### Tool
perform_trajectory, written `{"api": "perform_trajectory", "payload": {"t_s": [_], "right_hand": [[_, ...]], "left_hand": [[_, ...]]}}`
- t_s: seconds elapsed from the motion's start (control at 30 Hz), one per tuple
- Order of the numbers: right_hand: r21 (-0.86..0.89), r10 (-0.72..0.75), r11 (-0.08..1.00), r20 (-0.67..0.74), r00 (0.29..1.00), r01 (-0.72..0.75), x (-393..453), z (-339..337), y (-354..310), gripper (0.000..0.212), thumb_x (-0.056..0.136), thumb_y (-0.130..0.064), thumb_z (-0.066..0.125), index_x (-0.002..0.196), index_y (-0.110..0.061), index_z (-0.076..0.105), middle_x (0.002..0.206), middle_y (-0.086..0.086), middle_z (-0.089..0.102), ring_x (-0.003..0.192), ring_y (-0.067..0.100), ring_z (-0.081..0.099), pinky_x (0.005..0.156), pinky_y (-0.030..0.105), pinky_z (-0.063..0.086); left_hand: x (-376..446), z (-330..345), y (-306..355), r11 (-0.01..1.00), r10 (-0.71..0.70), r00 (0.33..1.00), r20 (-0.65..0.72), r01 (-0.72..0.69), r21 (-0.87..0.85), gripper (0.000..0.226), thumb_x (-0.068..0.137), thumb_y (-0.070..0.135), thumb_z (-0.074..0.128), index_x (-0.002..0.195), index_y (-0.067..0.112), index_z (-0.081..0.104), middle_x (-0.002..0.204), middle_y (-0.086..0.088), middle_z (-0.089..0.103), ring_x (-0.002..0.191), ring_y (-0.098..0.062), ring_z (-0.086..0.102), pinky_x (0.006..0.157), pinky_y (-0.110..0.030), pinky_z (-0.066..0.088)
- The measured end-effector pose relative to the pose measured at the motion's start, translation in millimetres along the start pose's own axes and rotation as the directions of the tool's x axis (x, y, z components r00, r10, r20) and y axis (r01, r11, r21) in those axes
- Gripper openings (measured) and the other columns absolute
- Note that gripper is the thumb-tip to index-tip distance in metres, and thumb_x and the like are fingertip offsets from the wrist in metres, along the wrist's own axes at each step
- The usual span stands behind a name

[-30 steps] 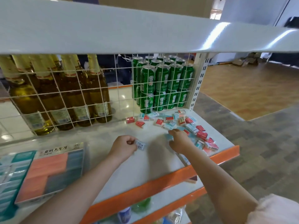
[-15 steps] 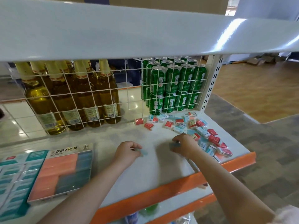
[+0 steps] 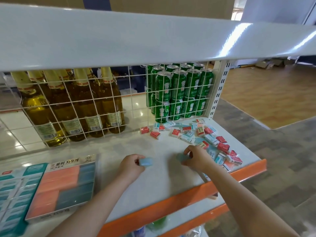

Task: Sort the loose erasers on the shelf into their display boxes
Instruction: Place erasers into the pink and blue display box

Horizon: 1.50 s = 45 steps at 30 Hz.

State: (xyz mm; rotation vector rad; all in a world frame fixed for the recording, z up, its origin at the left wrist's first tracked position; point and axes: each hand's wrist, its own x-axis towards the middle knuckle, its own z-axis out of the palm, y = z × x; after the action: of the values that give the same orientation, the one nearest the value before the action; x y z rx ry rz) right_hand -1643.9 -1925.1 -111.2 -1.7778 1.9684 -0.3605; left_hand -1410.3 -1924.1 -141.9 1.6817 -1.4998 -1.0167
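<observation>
White shelf [image 3: 162, 182] on grey paving; both hands, left [image 3: 130, 165] and right [image 3: 198, 159], each pinch a blue eraser

A white metal upper shelf [image 3: 153, 36] crosses overhead, with bright streaks of light glaring off its right end. Behind the lower white shelf with an orange front edge [image 3: 171, 202] stands a white wire grid panel [image 3: 77, 108], fixed at the right to a cream slotted upright post [image 3: 218, 89]. To the right, grey patterned paving floor [image 3: 282, 159] meets a brown wooden floor [image 3: 273, 93]. Flattened cardboard boxes [image 3: 271, 63] lie far back beside a pale wall [image 3: 273, 9].
</observation>
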Motion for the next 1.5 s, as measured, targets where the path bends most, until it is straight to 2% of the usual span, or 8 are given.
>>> {"api": "perform_trajectory", "payload": {"t_s": [0.47, 0.57, 0.67, 0.83, 1.07, 1.23, 1.37, 1.5], "right_hand": [[0.007, -0.036, 0.999, -0.011, 0.999, 0.036, -10.2, 2.1, 1.9, 0.030, 0.082, -0.019, 0.065, 0.112, -0.017, 0.061, 0.111, 0.002, 0.061, 0.088, 0.013, 0.054, 0.071, 0.019, 0.041], [0.010, -0.046, 0.999, 0.006, 0.999, 0.046, -13.2, 0.6, 0.7, 0.035, 0.085, -0.015, 0.060, 0.120, -0.017, 0.058, 0.112, 0.002, 0.062, 0.086, 0.011, 0.053, 0.071, 0.017, 0.041], [0.023, -0.044, 0.999, 0.006, 0.999, 0.044, -15.5, -0.1, 1.2, 0.040, 0.086, -0.012, 0.058, 0.125, -0.017, 0.055, 0.110, 0.001, 0.061, 0.086, 0.012, 0.054, 0.071, 0.017, 0.043], [0.077, -0.045, 0.996, 0.008, 0.999, 0.044, -17.7, -1.7, 1.8, 0.041, 0.087, -0.008, 0.053, 0.128, -0.016, 0.054, 0.099, -0.002, 0.057, 0.079, 0.011, 0.054, 0.059, 0.012, 0.042], [0.315, -0.094, 0.946, 0.033, 0.995, 0.079, -18.8, -5.1, -2.3, 0.043, 0.086, 0.000, 0.058, 0.127, -0.012, 0.055, 0.116, 0.009, 0.060, 0.093, 0.016, 0.058, 0.086, 0.023, 0.047], [0.515, -0.093, 0.855, 0.031, 0.995, 0.064, -17.9, 0.8, -9.5, 0.040, 0.080, 0.008, 0.064, 0.120, 0.000, 0.060, 0.098, 0.013, 0.062, 0.070, 0.012, 0.058, 0.067, 0.010, 0.050], [0.500, -0.113, 0.861, 0.013, 0.994, 0.091, -18.0, 5.6, -18.5, 0.033, 0.079, 0.006, 0.065, 0.111, -0.002, 0.066, 0.091, 0.012, 0.067, 0.071, 0.010, 0.059, 0.070, 0.014, 0.049], [0.507, -0.126, 0.856, 0.026, 0.992, 0.096, -21.0, 10.3, -30.6, 0.024, 0.079, 0.004, 0.066, 0.101, -0.003, 0.069, 0.080, 0.004, 0.065, 0.060, 0.001, 0.057, 0.062, 0.009, 0.048]], "left_hand": [[-3.6, -1.9, 1.8, 0.999, 0.051, 0.994, -0.093, -0.052, -0.005, 0.027, 0.077, 0.000, 0.067, 0.067, 0.024, 0.058, 0.069, 0.006, 0.059, 0.070, -0.018, 0.056, 0.057, -0.016, 0.039], [-5.6, -5.2, 6.9, 0.978, 0.099, 0.995, -0.026, -0.092, 0.188, 0.020, 0.083, 0.005, 0.060, 0.086, 0.024, 0.063, 0.082, 0.005, 0.059, 0.082, -0.018, 0.056, 0.063, -0.019, 0.041], [-5.6, -8.8, 12.2, 0.851, 0.119, 0.977, 0.176, -0.192, 0.489, 0.048, 0.090, 0.007, 0.043, 0.134, 0.028, 0.047, 0.124, -0.004, 0.052, 0.114, -0.020, 0.052, 0.092, -0.023, 0.040], [-7.4, -10.6, 20.5, 0.749, 0.123, 0.945, 0.302, -0.288, 0.596, 0.046, 0.089, 0.007, 0.040, 0.128, 0.030, 0.048, 0.125, -0.001, 0.046, 0.114, -0.020, 0.051, 0.092, -0.027, 0.041], [-6.6, -16.1, 23.2, 0.926, 0.177, 0.977, 0.118, -0.206, 0.316, 0.027, 0.081, 0.002, 0.056, 0.095, 0.024, 0.053, 0.072, 0.003, 0.046, 0.067, -0.016, 0.047, 0.068, -0.032, 0.045], [-7.9, -20.9, 23.0, 0.988, 0.139, 0.990, 0.000, -0.139, 0.062, 0.028, 0.081, -0.002, 0.061, 0.096, 0.018, 0.051, 0.081, -0.001, 0.053, 0.072, -0.017, 0.053, 0.060, -0.021, 0.042], [-11.6, -26.1, 20.2, 0.985, 0.118, 0.993, -0.018, -0.119, -0.128, 0.028, 0.082, -0.003, 0.063, 0.092, 0.023, 0.059, 0.077, -0.001, 0.056, 0.070, -0.018, 0.054, 0.066, -0.027, 0.045], [-19.1, -27.4, 18.0, 0.953, 0.060, 0.997, -0.044, -0.070, -0.293, 0.019, 0.082, -0.007, 0.063, 0.087, 0.012, 0.062, 0.070, 0.000, 0.059, 0.063, -0.009, 0.054, 0.053, -0.010, 0.043]]}}
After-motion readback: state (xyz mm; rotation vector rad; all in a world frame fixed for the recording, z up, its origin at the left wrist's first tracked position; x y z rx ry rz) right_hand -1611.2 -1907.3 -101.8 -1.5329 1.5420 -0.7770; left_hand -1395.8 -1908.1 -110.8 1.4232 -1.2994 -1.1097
